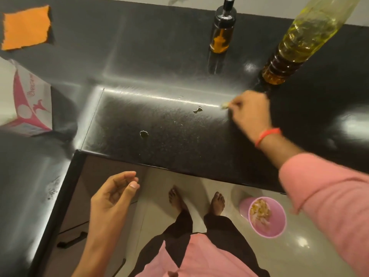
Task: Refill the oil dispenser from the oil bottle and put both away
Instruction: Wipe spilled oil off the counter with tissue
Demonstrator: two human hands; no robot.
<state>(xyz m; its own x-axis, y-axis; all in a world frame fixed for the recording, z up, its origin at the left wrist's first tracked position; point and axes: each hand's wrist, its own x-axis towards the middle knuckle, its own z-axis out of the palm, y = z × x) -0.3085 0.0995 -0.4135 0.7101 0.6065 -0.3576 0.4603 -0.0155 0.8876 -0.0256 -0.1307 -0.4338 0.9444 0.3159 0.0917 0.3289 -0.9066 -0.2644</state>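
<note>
A small glass oil dispenser (222,31) with a black pump top stands at the back of the black counter (159,120), holding a little amber oil. To its right stands a tall clear oil bottle (299,43), partly full of yellow oil. My right hand (250,114) is on the counter in front of the bottle and pinches a small pale scrap (224,105) at its fingertips. My left hand (114,194) hovers below the counter's front edge, fingers loosely curled, holding nothing.
An orange cloth (27,27) lies at the back left. A white and pink box (26,100) stands at the left. Two small wet spots (143,134) mark the counter. A pink bin (265,216) with scraps sits on the floor by my feet.
</note>
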